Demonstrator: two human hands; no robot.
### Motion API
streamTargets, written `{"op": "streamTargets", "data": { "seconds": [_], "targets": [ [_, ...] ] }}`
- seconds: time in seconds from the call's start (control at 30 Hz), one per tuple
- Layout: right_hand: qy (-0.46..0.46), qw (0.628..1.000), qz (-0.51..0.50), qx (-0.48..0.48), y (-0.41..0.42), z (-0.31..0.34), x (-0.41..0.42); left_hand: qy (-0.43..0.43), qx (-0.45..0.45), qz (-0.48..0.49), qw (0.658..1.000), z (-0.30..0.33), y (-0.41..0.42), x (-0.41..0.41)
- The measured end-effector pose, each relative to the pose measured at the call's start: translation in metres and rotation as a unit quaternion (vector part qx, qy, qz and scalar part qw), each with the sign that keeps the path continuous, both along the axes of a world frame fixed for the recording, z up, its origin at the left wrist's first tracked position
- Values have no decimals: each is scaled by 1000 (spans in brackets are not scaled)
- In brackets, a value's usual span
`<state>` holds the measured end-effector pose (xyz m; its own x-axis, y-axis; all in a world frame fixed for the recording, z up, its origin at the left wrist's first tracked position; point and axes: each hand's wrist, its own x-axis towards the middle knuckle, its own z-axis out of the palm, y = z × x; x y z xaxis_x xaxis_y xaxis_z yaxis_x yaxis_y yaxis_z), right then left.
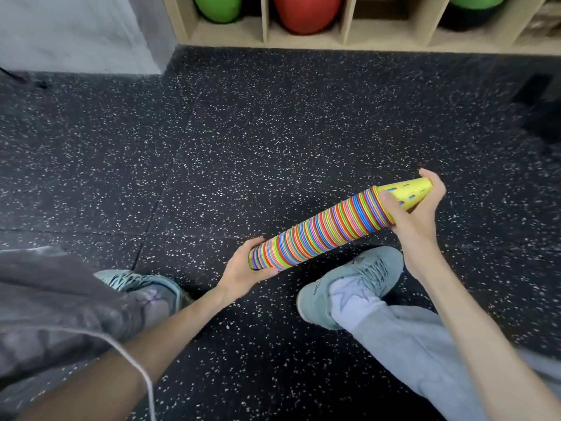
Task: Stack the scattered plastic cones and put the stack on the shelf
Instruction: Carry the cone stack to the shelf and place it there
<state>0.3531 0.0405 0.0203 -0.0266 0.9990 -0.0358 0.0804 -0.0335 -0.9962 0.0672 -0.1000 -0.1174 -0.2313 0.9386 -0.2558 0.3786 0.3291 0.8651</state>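
Cones are sitting nested in one long stack (331, 227) that you are holding slanted in the air above the speckled black floor (243, 132), both hands gripping it at opposite ends. Your left hand (243, 268) is cupping the wide base end, its fingers (253, 242) curling over the far side of the rim while the thumb is pressing along the near side, so the low end of the stack is lying right in that grip. Your right hand (416, 214) is wrapping the narrow end, where a yellow cone (403, 192) with small slots is capping the stack; its thumb is lying across the near face of that cone and its fingers (431, 180) are curling round the tip from the far side. Between the two sets of fingers the coloured rims are running in tight bands of red, green, blue, orange and pink, rising from the left fingers up toward the right ones. Below the left fingers and toward you, your two grey-green shoes (349, 287) are standing on the floor, the right one just under the middle of the stack. Well beyond the right fingers, a pale wooden shelf (349, 34) is standing against the floor's far edge, its cubbies holding green balls (217, 7) and a red ball (306, 12).
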Motion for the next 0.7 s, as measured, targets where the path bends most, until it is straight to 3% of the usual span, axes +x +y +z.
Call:
{"op": "streamTargets", "data": {
  "seconds": [0.27, 0.7],
  "targets": [
    [1, 1000, 0, -11, -6, -1, 7, -56, 6, 56, 997, -7, -6, 14],
    [-1, 999, 4, 37, -23, 11, -5, -4, 56, 39, 998, 27, -11, -15]
  ]
}}
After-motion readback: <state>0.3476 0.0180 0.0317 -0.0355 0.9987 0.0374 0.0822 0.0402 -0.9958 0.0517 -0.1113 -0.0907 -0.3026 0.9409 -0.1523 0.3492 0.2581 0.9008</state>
